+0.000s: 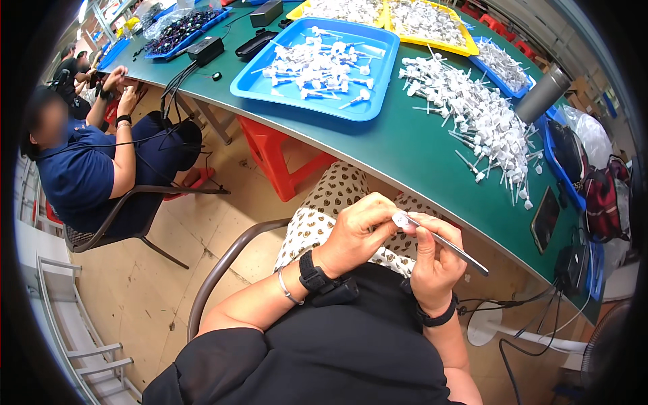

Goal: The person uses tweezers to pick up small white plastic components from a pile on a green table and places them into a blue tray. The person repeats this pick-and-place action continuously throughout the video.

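Note:
Above my lap, the two hands nearly meet. My left hand (361, 233) pinches a small white plastic part (401, 219) with a round head, like the stemmed parts on the table. My right hand (439, 263) is closed around a slim, flat grey metal tool (464, 257); its far end touches or lies close against the white part, and I cannot tell which. The tool's exact kind is unclear. A pile of white stemmed plastic parts (476, 115) spreads on the green table (324, 138) ahead. More lie in a blue tray (253, 88) to its left.
Yellow trays (466, 44) of white parts stand at the back. A grey cylinder (543, 93), a phone (545, 219) and bags (604, 196) sit at the right. A red stool (270, 158) is under the table. At left, a seated person (88, 169) works.

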A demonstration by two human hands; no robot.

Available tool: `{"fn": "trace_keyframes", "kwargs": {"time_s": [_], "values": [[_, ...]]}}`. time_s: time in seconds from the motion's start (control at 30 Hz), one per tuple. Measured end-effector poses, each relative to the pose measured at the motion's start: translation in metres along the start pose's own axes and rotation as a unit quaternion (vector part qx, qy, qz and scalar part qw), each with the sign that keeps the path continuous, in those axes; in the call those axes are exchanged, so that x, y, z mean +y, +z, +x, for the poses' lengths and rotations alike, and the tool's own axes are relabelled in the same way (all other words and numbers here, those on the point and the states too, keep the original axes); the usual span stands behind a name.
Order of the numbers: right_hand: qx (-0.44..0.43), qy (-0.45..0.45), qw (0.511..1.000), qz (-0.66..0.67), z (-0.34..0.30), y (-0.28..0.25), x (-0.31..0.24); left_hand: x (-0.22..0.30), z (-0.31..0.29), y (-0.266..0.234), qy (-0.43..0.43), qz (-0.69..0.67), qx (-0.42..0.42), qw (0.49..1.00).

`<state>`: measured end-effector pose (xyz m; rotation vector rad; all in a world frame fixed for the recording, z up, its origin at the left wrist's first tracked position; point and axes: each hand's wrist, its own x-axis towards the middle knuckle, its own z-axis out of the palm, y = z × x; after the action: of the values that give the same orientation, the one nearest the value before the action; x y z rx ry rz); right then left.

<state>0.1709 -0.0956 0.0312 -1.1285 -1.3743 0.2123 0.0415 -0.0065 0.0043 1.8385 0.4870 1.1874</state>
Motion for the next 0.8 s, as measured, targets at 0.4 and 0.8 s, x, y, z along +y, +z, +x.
{"fn": "trace_keyframes", "kwargs": {"time_s": [0.4, 0.8], "values": [[-0.037, -0.046, 0.995, -0.086, 0.008, -0.007, -0.001, -0.002, -0.003, 0.000, -0.018, -0.024, -0.036, 0.999], [-0.005, 0.007, 1.000, -0.004, 0.005, -0.005, -0.004, -0.002, -0.002, -0.001, -0.048, -0.086, -0.034, 0.995]]}}
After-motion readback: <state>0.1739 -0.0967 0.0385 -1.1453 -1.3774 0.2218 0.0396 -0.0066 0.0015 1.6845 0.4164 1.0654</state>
